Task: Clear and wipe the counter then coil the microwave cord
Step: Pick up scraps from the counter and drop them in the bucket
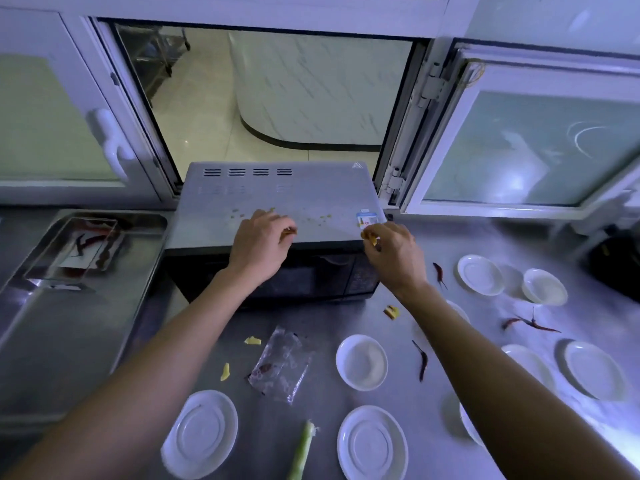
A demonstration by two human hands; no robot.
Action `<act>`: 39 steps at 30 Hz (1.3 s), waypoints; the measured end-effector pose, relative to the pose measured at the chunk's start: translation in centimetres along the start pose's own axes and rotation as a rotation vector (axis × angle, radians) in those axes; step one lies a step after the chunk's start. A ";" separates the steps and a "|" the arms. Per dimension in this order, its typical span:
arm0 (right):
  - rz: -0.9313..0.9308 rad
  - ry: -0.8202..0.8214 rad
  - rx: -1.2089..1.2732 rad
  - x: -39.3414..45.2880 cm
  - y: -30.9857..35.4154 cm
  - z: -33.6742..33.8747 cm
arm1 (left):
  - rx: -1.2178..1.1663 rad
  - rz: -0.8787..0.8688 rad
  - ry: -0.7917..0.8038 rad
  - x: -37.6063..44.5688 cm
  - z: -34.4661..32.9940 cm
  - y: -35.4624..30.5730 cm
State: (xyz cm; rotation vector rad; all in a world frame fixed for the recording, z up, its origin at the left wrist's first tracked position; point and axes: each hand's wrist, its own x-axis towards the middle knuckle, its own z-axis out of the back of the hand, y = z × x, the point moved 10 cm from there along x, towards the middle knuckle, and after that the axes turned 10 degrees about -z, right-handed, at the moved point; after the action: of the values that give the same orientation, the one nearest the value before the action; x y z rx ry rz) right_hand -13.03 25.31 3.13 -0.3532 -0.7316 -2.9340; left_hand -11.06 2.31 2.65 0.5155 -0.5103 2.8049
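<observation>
Hands, left (262,241) and right (393,252), seemingly pinching scraps (372,240) atop microwave (277,199).

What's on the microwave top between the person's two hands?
Head view: small yellow crumbs on the microwave top, between left hand and right hand.

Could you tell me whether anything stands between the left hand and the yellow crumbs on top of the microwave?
Nothing visible does. The left hand already rests on the microwave top among the crumbs, fingers curled as if pinching some; the rest lie unobstructed just to its right.
</observation>
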 end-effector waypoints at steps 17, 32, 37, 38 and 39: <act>-0.443 -0.137 0.025 -20.3 -25.0 13.6 | -0.205 -0.452 0.239 -3.7 -13.1 -32.1; -0.905 -0.269 -0.043 -53.1 -47.7 25.0 | -0.290 -0.793 0.609 -21.4 -26.2 -66.5; -1.088 -0.294 -0.057 -60.7 -52.7 26.0 | -0.301 -0.915 0.705 -25.9 -30.0 -73.9; -1.118 -0.292 -0.049 -61.8 -53.6 25.9 | -0.305 -0.938 0.721 -26.5 -30.8 -75.1; -1.155 -0.291 -0.038 -62.8 -54.8 25.8 | -0.307 -0.964 0.734 -27.1 -31.8 -76.5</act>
State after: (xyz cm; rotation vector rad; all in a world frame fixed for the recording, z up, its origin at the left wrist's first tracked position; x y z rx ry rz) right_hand 44.80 88.16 -14.93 -0.4861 -1.2431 -4.0154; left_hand 26.71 79.23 -13.20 -0.2889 -0.3645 1.7487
